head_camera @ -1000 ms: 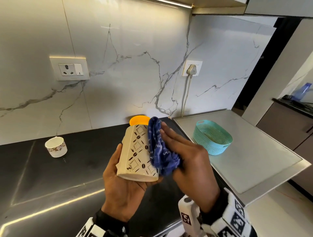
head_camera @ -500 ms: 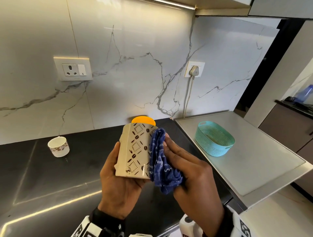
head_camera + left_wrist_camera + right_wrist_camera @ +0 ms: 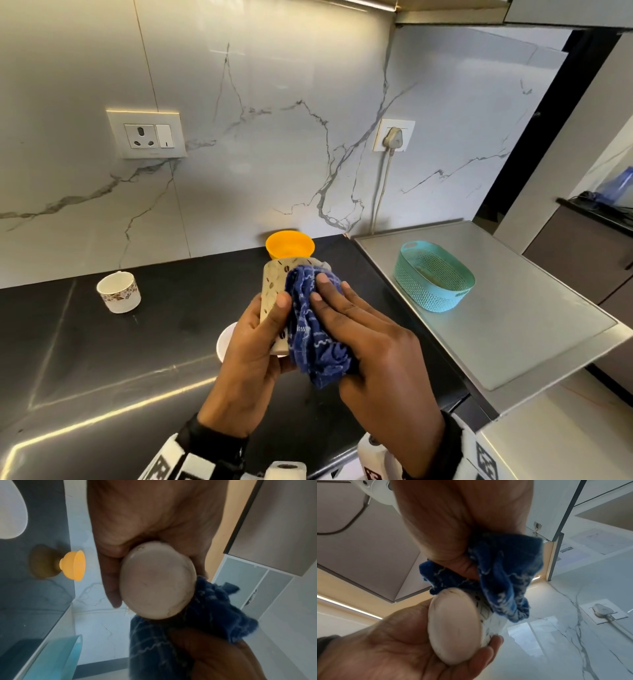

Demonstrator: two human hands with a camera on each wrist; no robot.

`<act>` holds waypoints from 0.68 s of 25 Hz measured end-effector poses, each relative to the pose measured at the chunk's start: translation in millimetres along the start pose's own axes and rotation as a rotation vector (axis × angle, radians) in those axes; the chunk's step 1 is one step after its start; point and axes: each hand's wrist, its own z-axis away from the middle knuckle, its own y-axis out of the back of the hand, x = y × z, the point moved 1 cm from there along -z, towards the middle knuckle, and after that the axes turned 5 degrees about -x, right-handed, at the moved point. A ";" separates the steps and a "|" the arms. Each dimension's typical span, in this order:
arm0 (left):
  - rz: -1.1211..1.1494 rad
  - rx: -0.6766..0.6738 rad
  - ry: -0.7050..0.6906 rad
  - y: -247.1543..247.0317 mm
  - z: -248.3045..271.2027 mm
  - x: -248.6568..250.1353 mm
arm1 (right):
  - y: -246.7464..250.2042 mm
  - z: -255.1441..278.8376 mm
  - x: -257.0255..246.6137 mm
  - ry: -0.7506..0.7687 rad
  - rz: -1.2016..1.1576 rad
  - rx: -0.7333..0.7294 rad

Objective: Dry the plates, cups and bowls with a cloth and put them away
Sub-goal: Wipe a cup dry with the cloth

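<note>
A cream mug (image 3: pixel 272 291) with a brown bean pattern is held over the black counter, my left hand (image 3: pixel 251 346) wrapped round its side. My right hand (image 3: pixel 370 342) holds a bunched blue cloth (image 3: pixel 315 339) and presses it against the mug's right side, fingers lying flat over the cloth. In the left wrist view the mug's base (image 3: pixel 157 580) faces the camera with the cloth (image 3: pixel 188 631) beside it. The right wrist view shows my thumb curled into the cloth (image 3: pixel 501 582) above the mug (image 3: pixel 453 626).
A yellow bowl (image 3: pixel 289 244) stands by the wall behind the mug. A small flowered cup (image 3: pixel 119 292) sits at the left. A white dish (image 3: pixel 224 342) shows under my left hand. A teal basket (image 3: pixel 433 275) rests on the raised steel top (image 3: pixel 534 308) at the right.
The mug has turned more upright in my left hand, and the cloth has slid up its side toward the rim. The white dish now shows below my hands.
</note>
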 end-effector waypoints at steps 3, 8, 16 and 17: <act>0.158 0.005 0.044 5.8 -1.4 3.3 | 0.5 20.2 -8.1 0.060 -0.101 -0.098; 0.204 -0.074 0.083 0.1 5.7 -5.7 | 11.8 -13.3 15.9 -0.022 -0.143 0.010; 0.321 -0.052 0.043 8.1 1.4 -1.5 | 1.3 26.5 -5.0 0.108 -0.113 -0.084; 0.348 -0.069 0.055 7.9 1.9 -3.5 | 3.3 19.2 0.2 0.105 -0.103 -0.062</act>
